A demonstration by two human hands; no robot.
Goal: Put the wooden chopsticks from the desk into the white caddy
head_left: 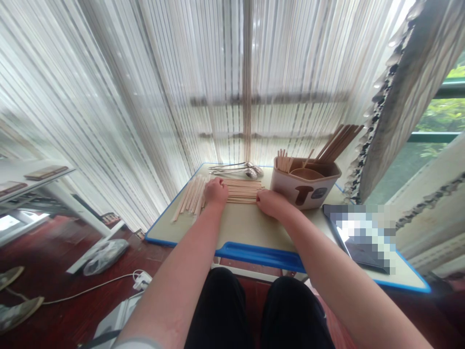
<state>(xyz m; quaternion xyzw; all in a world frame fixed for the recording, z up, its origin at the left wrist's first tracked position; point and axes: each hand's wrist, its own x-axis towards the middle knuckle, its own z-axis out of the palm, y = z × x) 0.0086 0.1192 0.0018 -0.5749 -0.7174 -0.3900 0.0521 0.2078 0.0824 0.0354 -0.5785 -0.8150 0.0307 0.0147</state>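
A bundle of light wooden chopsticks (242, 190) lies crosswise on the table between my two hands. At its left end is my left hand (216, 191), its fingers curled closed around the ends. My right hand (268, 201) is closed against the right end, low by the near sticks; its fingertips are partly hidden. Just left of my left hand lie several chopsticks in clear wrappers (190, 198). Behind the bundle are metal spoons (251, 171) with their handles pointing left. A cream and brown utensil caddy (308, 189) stands right of my right hand.
Dark brown chopsticks (339, 143) and light sticks (284, 161) stand in the caddy. A dark tablet-like device (358, 242), partly pixelated, rests on the right side of the blue-edged table (240, 228). String curtains (163, 97) hang behind. A white shelf (36, 179) stands left.
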